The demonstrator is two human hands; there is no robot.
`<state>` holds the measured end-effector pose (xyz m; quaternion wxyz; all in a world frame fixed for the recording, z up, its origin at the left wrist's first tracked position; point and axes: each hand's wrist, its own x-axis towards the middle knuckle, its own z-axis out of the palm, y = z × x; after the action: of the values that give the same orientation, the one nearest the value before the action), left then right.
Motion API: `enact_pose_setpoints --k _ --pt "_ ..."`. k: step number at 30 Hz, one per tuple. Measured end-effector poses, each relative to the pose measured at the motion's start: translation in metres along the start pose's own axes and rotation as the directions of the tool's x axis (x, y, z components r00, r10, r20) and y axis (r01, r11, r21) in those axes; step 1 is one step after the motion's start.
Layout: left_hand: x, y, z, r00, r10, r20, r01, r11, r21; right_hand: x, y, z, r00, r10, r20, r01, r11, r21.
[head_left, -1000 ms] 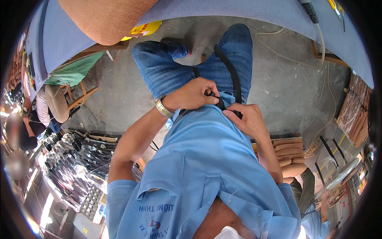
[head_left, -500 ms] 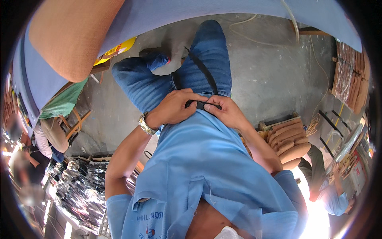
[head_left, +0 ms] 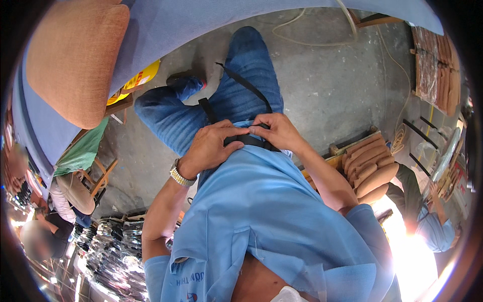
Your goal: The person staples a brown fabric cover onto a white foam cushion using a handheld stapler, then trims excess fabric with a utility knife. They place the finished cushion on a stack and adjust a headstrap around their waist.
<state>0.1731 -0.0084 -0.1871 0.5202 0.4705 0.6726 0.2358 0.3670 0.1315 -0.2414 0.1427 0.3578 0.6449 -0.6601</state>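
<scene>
A black webbing strap (head_left: pixel 257 143) lies across my waist, over the lower edge of my light blue shirt. My left hand (head_left: pixel 209 143), a metal watch on its wrist, is closed on the strap with thumb and fingers. Close beside it, my right hand (head_left: pixel 278 132) pinches the strap, its fingertips almost meeting those of the left. One long loose strap end (head_left: pixel 246 84) trails over my jeans (head_left: pixel 251 58). A shorter black end (head_left: pixel 207 109) sticks out past my left hand. Whatever buckle may be there is hidden by the fingers.
A tan cushion (head_left: pixel 75 65) rests on a blue-covered table (head_left: pixel 201 20) ahead. Stacked brown pads (head_left: pixel 365 161) stand at right, with a plastic-wrapped stack (head_left: pixel 435 75) beyond. A clear hose (head_left: pixel 314 44) hangs over the floor. Other people (head_left: pixel 432 226) are at both sides.
The whole view has shifted slightly. My hands stay at the waist, the right one now raised a little from the strap. More of the short strap end shows by my left hand.
</scene>
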Motion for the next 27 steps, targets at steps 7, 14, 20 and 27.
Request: enact_pose_setpoints --k 7,14,20,27 --pt "-0.004 0.006 -0.005 0.998 0.049 0.043 -0.052 0.997 0.055 0.004 -0.006 -0.024 0.993 -0.089 0.077 0.094 0.994 -0.062" --pt "-0.004 0.002 -0.005 0.994 0.105 0.033 -0.104 0.994 -0.043 -0.004 -0.01 -0.042 0.988 -0.001 0.152 0.023 0.989 -0.145" --pt "-0.007 0.006 -0.008 0.988 0.076 0.134 -0.093 0.988 0.125 -0.003 -0.002 -0.023 0.997 -0.009 0.075 0.02 0.99 -0.143" --pt "-0.013 0.008 -0.005 0.99 0.074 0.12 -0.1 0.97 0.221 -0.012 0.004 -0.03 0.994 -0.034 0.106 0.038 0.999 -0.033"
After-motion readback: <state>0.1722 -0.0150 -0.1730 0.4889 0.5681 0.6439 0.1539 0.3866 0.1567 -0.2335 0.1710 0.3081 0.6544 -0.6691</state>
